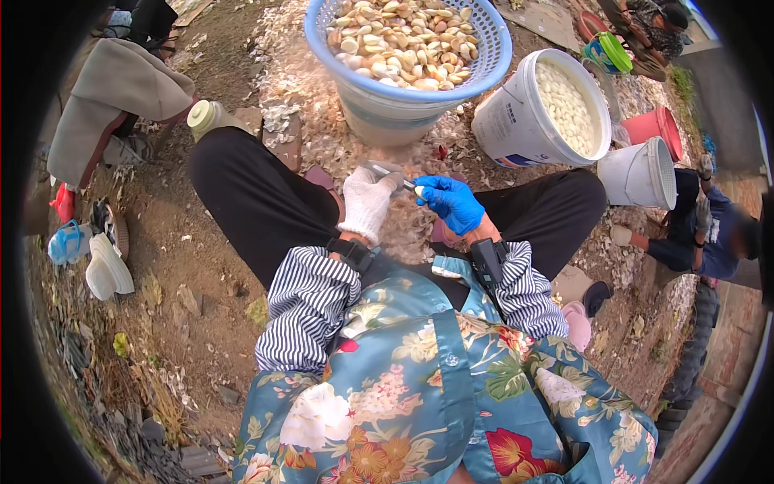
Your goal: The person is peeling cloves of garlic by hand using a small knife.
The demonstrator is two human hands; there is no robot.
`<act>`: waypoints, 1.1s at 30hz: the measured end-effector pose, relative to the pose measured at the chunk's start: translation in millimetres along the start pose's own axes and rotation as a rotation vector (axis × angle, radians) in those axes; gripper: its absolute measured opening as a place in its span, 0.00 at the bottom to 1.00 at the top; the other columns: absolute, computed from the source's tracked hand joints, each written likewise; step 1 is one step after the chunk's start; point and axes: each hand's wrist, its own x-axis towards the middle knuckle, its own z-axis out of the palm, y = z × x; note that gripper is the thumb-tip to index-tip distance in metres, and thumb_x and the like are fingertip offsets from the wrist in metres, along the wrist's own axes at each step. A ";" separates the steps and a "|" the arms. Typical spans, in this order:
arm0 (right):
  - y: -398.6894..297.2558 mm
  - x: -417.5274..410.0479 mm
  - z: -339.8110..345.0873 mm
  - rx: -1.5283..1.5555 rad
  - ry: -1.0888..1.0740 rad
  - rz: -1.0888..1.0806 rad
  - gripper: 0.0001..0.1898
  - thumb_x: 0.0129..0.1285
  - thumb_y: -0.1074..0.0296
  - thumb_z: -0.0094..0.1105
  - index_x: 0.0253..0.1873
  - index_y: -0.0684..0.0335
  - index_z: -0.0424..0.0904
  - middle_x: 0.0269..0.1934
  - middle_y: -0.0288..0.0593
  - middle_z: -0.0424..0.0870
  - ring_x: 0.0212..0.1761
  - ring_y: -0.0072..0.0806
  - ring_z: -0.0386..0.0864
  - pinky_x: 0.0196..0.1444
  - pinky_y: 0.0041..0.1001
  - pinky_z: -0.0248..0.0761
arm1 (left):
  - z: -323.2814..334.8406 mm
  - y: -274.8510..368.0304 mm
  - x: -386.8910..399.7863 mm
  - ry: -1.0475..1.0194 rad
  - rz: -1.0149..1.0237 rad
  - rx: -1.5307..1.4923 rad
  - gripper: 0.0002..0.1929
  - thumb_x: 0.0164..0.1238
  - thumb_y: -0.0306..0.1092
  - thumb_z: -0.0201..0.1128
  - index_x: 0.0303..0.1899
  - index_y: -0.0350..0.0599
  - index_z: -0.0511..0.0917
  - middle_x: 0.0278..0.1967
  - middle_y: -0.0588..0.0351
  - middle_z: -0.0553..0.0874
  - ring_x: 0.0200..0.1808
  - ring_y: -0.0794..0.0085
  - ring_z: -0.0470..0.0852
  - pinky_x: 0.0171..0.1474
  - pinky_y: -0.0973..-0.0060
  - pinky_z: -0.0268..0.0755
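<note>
My left hand (366, 202), in a white knit glove, grips a small knife (409, 184) with a narrow metal blade. Motion blur hides part of the tool. My right hand (452, 202), in a blue rubber glove, pinches a pale garlic clove (419, 192) between thumb and fingers, right at the knife's tip. Just beyond both hands, a blue plastic colander basket (317, 36) full of unpeeled garlic cloves (405, 45) rests on a pale bucket (387, 118). To its right, a white bucket (505, 124) is filled with peeled cloves (565, 109).
Garlic skins (281, 118) litter the dirt ground. Farther right are another white bucket (632, 172), a red bucket (656, 130) and a seated person (719, 227). At left are a lidded jar (208, 118), a draped grey cloth (115, 85) and a blue-lidded container (66, 243).
</note>
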 end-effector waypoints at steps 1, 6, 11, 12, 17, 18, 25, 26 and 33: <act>0.7 0.7 -0.5 0.027 -0.021 0.002 0.17 0.58 0.74 0.61 0.53 0.69 0.74 0.40 0.40 0.81 0.41 0.24 0.79 0.40 0.19 0.72 | -1.1 -1.0 0.5 -0.001 0.001 0.000 0.08 0.58 0.20 0.60 0.39 0.29 0.76 0.33 0.48 0.83 0.30 0.71 0.83 0.34 0.79 0.78; -5.6 -2.2 11.7 0.194 -0.143 -0.024 0.18 0.61 0.68 0.59 0.55 0.66 0.74 0.42 0.40 0.81 0.42 0.22 0.78 0.36 0.14 0.71 | -5.2 0.7 -0.6 0.033 -0.083 -0.141 0.09 0.58 0.24 0.61 0.39 0.30 0.77 0.32 0.49 0.83 0.29 0.71 0.83 0.33 0.81 0.78; -12.3 -4.7 16.6 0.081 0.017 0.142 0.20 0.63 0.60 0.55 0.56 0.64 0.73 0.42 0.39 0.82 0.38 0.20 0.79 0.35 0.12 0.72 | -6.4 -3.2 1.8 0.015 -0.102 -0.104 0.09 0.59 0.25 0.61 0.39 0.32 0.77 0.31 0.50 0.84 0.29 0.72 0.84 0.33 0.80 0.78; -11.0 -3.2 13.4 0.082 0.018 0.142 0.20 0.63 0.60 0.55 0.56 0.64 0.73 0.42 0.39 0.82 0.38 0.20 0.79 0.35 0.12 0.72 | -5.7 -2.9 2.2 -0.002 -0.104 -0.110 0.09 0.59 0.26 0.61 0.39 0.32 0.77 0.32 0.49 0.84 0.29 0.72 0.84 0.33 0.80 0.78; 1.0 -1.0 11.8 -0.027 0.031 0.040 0.15 0.65 0.63 0.52 0.53 0.63 0.76 0.40 0.34 0.81 0.39 0.20 0.78 0.38 0.16 0.73 | -6.3 -5.0 -1.3 -0.142 -0.141 -0.157 0.09 0.60 0.27 0.62 0.40 0.32 0.77 0.32 0.48 0.84 0.31 0.72 0.84 0.34 0.79 0.77; 3.0 -0.6 12.0 -0.026 0.033 0.040 0.15 0.65 0.63 0.52 0.53 0.63 0.76 0.40 0.34 0.81 0.39 0.20 0.78 0.38 0.16 0.73 | -4.8 -2.4 -1.9 -0.173 -0.132 -0.176 0.09 0.61 0.27 0.61 0.40 0.32 0.77 0.33 0.48 0.85 0.31 0.71 0.84 0.34 0.79 0.77; -4.3 -4.6 26.9 0.185 0.142 0.043 0.15 0.65 0.65 0.52 0.51 0.67 0.77 0.41 0.36 0.81 0.34 0.18 0.75 0.37 0.14 0.71 | -7.2 0.4 -2.3 -0.271 -0.200 -0.223 0.08 0.60 0.25 0.60 0.39 0.31 0.77 0.33 0.48 0.84 0.32 0.70 0.84 0.34 0.79 0.77; -7.6 -6.4 31.4 0.190 0.207 0.051 0.15 0.65 0.65 0.52 0.51 0.68 0.76 0.41 0.37 0.81 0.33 0.18 0.74 0.36 0.13 0.70 | -8.0 4.6 -3.9 -0.342 -0.251 -0.220 0.08 0.60 0.26 0.61 0.39 0.31 0.77 0.32 0.48 0.84 0.31 0.71 0.84 0.33 0.79 0.77; 5.1 7.8 -18.5 0.174 -0.033 0.035 0.20 0.69 0.56 0.46 0.54 0.69 0.74 0.35 0.37 0.80 0.24 0.12 0.69 0.22 0.09 0.59 | -7.8 2.6 -1.4 -0.102 -0.238 -0.037 0.09 0.57 0.28 0.63 0.38 0.34 0.78 0.30 0.51 0.84 0.27 0.74 0.83 0.29 0.82 0.76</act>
